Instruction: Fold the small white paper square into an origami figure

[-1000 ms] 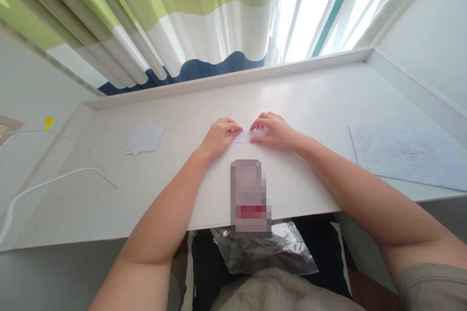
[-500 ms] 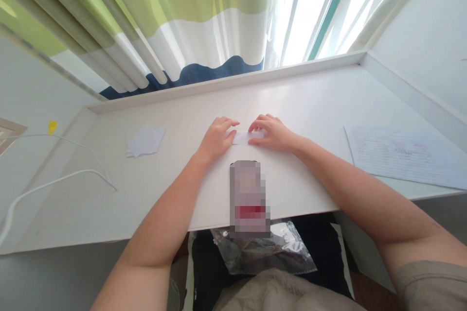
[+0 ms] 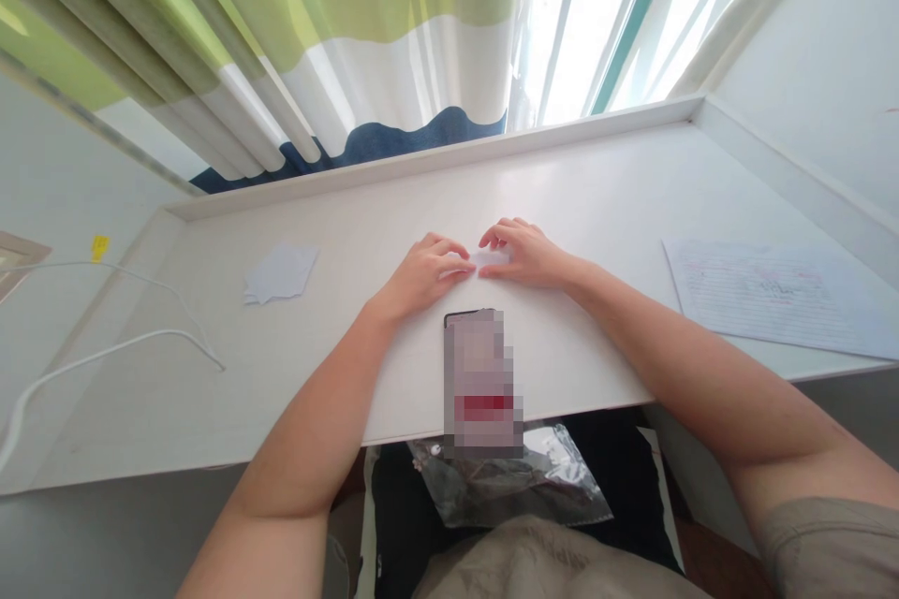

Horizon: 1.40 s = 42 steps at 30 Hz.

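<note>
Right hand (image 3: 530, 253) has thumb and fingers spread around the paper (image 3: 493, 257); left hand (image 3: 430, 270) is at its left end, I can't tell if pinching. Desk (image 3: 596, 187) runs well past both to the back rim (image 3: 596, 127), phone (image 3: 479, 356) just nearside. Paper's mid-desk, long axis roughly left-right.

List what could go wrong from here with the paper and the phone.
1. The small paper is partly hidden between the left hand and right hand, so a crooked edge or crease might go unnoticed.
2. The phone sits at the front edge of the desk, between the arms; a bump could knock it off.
</note>
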### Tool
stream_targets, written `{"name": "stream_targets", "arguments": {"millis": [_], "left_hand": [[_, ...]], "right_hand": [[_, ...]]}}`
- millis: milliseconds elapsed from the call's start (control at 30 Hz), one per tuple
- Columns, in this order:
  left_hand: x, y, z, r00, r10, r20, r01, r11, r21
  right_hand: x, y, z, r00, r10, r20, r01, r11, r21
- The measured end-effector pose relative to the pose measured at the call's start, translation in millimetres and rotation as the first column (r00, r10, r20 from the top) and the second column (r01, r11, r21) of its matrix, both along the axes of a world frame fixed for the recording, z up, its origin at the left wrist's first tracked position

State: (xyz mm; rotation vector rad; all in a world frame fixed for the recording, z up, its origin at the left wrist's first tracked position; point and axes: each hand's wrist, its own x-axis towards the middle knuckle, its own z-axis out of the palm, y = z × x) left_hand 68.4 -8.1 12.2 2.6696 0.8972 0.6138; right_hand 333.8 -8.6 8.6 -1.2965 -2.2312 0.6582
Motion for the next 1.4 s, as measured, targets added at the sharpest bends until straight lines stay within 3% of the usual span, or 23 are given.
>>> {"name": "stream_targets", "arguments": {"millis": [500, 800, 967, 1400], "left_hand": [[4.8, -5.3, 7.5, 0.995, 0.030, -0.094, -0.034, 0.998, -0.043], [3.8, -2.5, 6.2, 0.994, 0.012, -0.110, -0.022, 0.995, -0.093], [4.4, -2.8, 7.7, 0.992, 0.005, -0.129, -0.016, 0.996, -0.083], [8.9, -8.4, 12.2, 0.991, -0.005, -0.131, 0.002, 1.000, -0.023]], "right_hand": [[9.4, 3.3, -3.0, 0.995, 0.098, -0.029, -0.097, 0.995, 0.019], [29.6, 0.1, 14.4, 0.977, 0.180, -0.113, -0.195, 0.969, -0.149], [34.6, -0.9, 21.0, 0.972, 0.191, -0.138, -0.215, 0.958, -0.191], [34.2, 1.9, 15.5, 0.971, 0.212, -0.109, -0.228, 0.959, -0.168]]}}
